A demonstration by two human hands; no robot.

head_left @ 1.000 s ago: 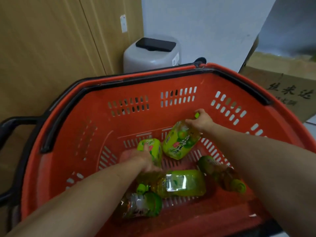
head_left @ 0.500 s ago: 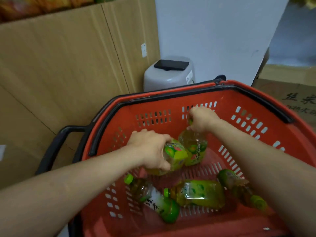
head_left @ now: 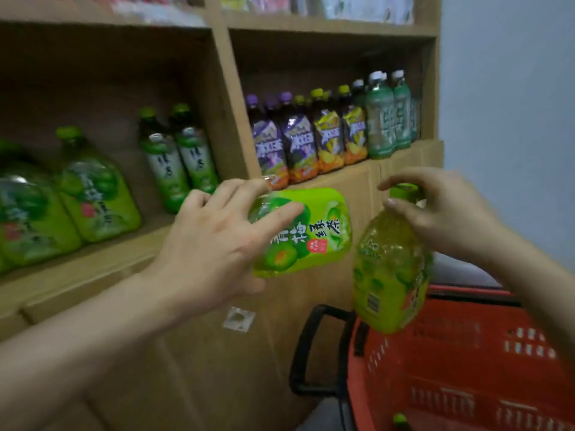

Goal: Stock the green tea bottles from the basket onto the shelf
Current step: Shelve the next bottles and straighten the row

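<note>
My left hand grips a green tea bottle lying on its side, label toward me, just below the shelf edge. A second green tea bottle hangs upright by its green cap from my right hand, above the left rim of the red basket. Matching green tea bottles stand on the left of the lower shelf compartment. One green cap shows down inside the basket.
Two slimmer green bottles stand at the right of the same compartment. The neighbouring compartment holds purple, yellow and pale green bottles. A wooden divider separates them. A black basket handle sticks out left. A blue-grey wall rises at right.
Both hands lifted their bottles out of the basket and up toward the shelf. The view swung up from the basket to the shelves.
</note>
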